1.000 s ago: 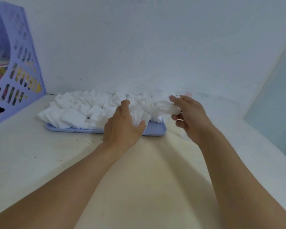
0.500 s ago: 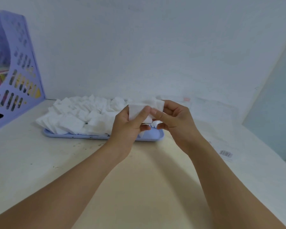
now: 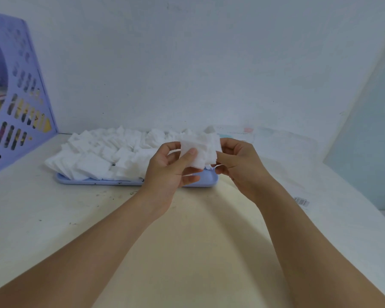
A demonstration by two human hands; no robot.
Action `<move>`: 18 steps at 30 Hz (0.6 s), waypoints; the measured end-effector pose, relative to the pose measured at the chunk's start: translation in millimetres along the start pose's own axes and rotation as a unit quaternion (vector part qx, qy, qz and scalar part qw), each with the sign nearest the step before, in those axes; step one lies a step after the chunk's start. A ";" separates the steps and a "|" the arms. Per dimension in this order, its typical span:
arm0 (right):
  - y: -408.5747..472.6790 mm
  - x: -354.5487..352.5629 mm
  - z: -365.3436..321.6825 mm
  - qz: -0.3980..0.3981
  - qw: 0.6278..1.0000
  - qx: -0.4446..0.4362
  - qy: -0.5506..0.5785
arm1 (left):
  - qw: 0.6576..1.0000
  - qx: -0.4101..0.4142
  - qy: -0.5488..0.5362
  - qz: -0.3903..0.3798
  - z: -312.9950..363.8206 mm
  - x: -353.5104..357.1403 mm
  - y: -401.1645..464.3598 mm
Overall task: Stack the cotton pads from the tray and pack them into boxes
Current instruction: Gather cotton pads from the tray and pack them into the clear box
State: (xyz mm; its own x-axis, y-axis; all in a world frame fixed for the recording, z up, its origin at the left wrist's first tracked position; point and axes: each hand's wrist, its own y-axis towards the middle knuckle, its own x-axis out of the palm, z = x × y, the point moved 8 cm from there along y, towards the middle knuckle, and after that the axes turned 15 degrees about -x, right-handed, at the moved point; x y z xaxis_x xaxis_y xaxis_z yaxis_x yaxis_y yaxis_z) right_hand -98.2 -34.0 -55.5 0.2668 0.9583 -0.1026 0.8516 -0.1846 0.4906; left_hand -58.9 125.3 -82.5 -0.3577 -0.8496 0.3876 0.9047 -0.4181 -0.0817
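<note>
Two hands met above the near right end of the tray (image 3: pixel 80 181), sharing one small stack of cotton pads (image 3: pixel 200 150). The left hand (image 3: pixel 169 172) had its thumb laid across the near face of the stack and its fingers curled behind, pinching the pads from the left. The right hand (image 3: pixel 240 165) gripped the stack's right edge, its thumb on the near side and its fingers curled round behind. The stack was held upright in the air, clear of the tabletop (image 3: pixel 53 218), with its layered edges showing unevenly at the bottom.

Many loose cotton pads (image 3: pixel 102 152) lay heaped on the lavender tray, which sat on the tabletop at the far side against the white wall (image 3: pixel 187 63). The heap covered most of the tray and spilled over its left rim; only the near rim and a bare patch at the right end showed.

A purple perforated file rack (image 3: pixel 20 96) stood at the far left, with coloured items visible through its cut-outs. To the right of the tray lay a clear plastic wrapper (image 3: pixel 276 141) with faint pink and blue print, and a barcode label (image 3: pixel 301 201) showed nearer on the right. Dark specks dotted the tabletop near the tray's front.
</note>
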 end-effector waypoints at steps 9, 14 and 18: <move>-0.3 6.8 -1.8 -0.009 1.000 -0.017 -0.010 | 0.999 0.014 0.027 -0.034 3.5 7.1 -5.7; -1.0 6.2 -1.1 -0.008 1.000 0.009 0.026 | 0.999 0.023 0.027 -0.015 4.5 2.8 -5.9; -3.2 8.7 1.3 0.006 0.997 0.038 0.061 | 0.999 0.034 0.031 0.004 5.3 -0.2 -6.2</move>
State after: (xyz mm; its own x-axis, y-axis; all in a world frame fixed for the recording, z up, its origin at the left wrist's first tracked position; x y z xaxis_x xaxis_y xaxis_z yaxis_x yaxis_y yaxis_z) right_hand -98.0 -25.4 -59.0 0.2252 0.9743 0.0112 0.8812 -0.2086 0.4242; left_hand -63.2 129.8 -77.2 -0.3627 -0.8720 0.3286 0.9203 -0.3906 -0.0205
